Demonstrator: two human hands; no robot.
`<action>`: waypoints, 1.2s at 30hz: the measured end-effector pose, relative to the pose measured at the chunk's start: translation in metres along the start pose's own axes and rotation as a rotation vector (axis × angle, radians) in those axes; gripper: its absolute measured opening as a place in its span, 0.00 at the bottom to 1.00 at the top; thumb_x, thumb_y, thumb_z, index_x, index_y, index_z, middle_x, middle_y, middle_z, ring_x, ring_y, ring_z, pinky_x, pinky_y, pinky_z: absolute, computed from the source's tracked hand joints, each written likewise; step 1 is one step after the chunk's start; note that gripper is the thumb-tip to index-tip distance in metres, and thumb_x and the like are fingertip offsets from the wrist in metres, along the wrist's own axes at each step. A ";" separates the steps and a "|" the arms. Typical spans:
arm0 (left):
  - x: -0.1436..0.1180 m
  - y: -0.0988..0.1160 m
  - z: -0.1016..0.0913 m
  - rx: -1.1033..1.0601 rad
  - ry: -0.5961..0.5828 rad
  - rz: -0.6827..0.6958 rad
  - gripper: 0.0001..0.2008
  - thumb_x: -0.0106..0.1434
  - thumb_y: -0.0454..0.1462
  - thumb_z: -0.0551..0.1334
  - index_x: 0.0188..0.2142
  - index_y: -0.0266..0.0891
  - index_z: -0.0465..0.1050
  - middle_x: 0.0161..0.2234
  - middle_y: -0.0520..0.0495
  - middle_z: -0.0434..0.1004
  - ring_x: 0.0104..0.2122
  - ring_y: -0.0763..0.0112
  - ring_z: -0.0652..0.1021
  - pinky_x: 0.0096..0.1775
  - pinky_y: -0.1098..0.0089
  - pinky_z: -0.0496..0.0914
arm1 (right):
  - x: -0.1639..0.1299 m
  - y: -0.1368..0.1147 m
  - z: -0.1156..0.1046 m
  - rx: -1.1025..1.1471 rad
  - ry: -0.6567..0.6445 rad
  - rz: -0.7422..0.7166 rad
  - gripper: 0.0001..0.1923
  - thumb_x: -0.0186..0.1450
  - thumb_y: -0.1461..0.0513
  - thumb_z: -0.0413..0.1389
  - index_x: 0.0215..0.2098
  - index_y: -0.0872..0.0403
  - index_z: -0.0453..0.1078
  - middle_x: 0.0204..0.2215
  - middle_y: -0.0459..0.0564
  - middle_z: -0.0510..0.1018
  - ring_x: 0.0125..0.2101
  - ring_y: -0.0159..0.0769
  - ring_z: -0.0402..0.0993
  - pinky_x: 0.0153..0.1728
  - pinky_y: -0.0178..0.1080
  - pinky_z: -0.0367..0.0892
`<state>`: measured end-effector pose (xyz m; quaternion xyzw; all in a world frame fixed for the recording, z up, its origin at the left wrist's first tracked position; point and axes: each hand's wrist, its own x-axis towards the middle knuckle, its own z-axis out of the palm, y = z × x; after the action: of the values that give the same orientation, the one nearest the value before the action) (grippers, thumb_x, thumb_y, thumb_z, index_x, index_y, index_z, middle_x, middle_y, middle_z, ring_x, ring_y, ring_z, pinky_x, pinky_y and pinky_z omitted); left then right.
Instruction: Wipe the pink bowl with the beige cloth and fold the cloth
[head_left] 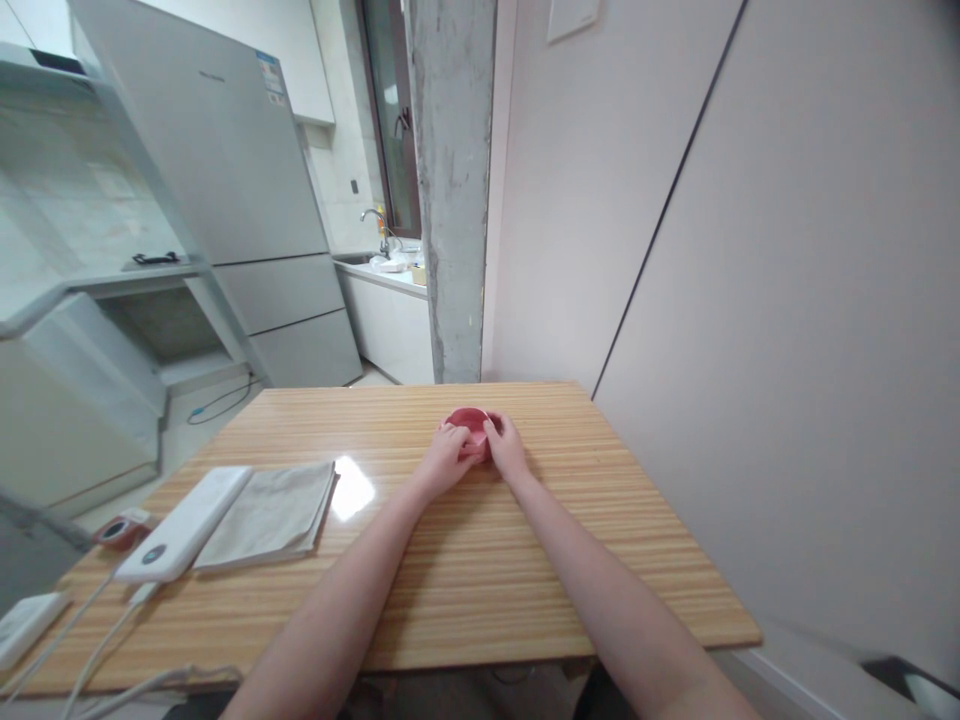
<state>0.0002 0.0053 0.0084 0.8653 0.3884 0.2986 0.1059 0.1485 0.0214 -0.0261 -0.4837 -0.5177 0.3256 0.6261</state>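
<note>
Both hands, left hand [448,452] and right hand [504,446], are closing their fingers around a red bowl [468,423] near the wooden table's [540,540] far edge. A folded cloth [271,513] and power bank [187,522] are lying toward its left edge, with a fridge [225,170] standing beyond.

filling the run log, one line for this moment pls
left hand: on red object | right hand: on red object | table: folded cloth

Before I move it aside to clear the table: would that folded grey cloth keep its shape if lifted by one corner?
Probably not. The folded grey cloth lies flat in thin layers, so it would likely droop and unfold. It looks light, and on the glossy wooden table a push should slide it.
</note>
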 end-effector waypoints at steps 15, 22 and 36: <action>-0.100 -0.050 -0.132 0.456 -0.035 -0.984 0.19 0.64 0.42 0.48 0.46 0.34 0.69 0.43 0.33 0.76 0.44 0.49 0.76 0.42 0.56 0.68 | 0.000 0.000 0.001 -0.085 0.013 0.047 0.11 0.61 0.55 0.49 0.38 0.51 0.66 0.39 0.51 0.77 0.42 0.38 0.72 0.49 0.42 0.65; -0.118 -0.028 -0.105 0.477 -0.176 -0.743 0.17 0.62 0.33 0.47 0.42 0.38 0.73 0.47 0.38 0.75 0.46 0.58 0.75 0.45 0.64 0.67 | 0.000 0.000 0.000 -0.076 -0.004 0.065 0.12 0.61 0.53 0.49 0.38 0.51 0.65 0.39 0.52 0.76 0.42 0.39 0.72 0.49 0.42 0.65; -0.124 -0.049 -0.123 0.396 -0.157 -0.993 0.29 0.58 0.34 0.52 0.59 0.30 0.57 0.52 0.30 0.71 0.50 0.50 0.73 0.48 0.57 0.67 | -0.011 -0.036 -0.005 -0.363 -0.023 -0.317 0.16 0.65 0.57 0.49 0.47 0.55 0.66 0.53 0.60 0.67 0.57 0.43 0.59 0.59 0.50 0.53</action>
<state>-0.1679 -0.0585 0.0321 0.6008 0.7905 0.0681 0.0978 0.1477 -0.0015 0.0043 -0.4973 -0.6443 0.1302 0.5662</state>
